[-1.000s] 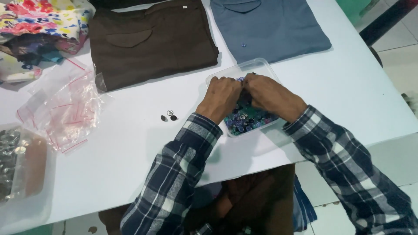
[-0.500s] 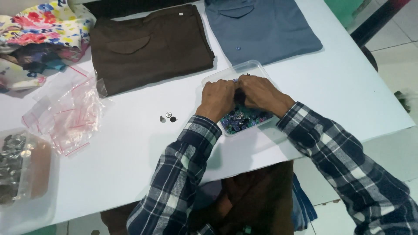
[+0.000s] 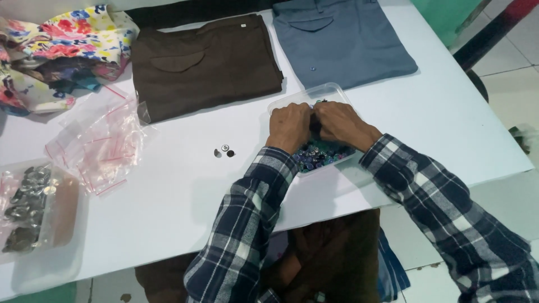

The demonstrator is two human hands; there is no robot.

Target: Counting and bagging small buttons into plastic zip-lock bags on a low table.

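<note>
Both my hands are over a clear plastic tray point(image 3: 292, 100) full of small dark and blue buttons point(image 3: 315, 156) on the white table point(image 3: 179, 196). My left hand point(image 3: 289, 126) and my right hand point(image 3: 337, 122) meet at the fingertips above the buttons, fingers curled in together. What they pinch is hidden between them. Three small loose buttons point(image 3: 224, 151) lie on the table just left of my left wrist.
Folded brown trousers point(image 3: 205, 64) and folded blue-grey trousers point(image 3: 342, 39) lie at the back. Floral cloth point(image 3: 56, 47) sits at the back left, clear zip bags point(image 3: 101, 143) beside it. A plastic box of metal pieces point(image 3: 28, 207) stands at the left edge.
The hands stay together over the tray, with only small finger movement. The view has shifted slightly.
</note>
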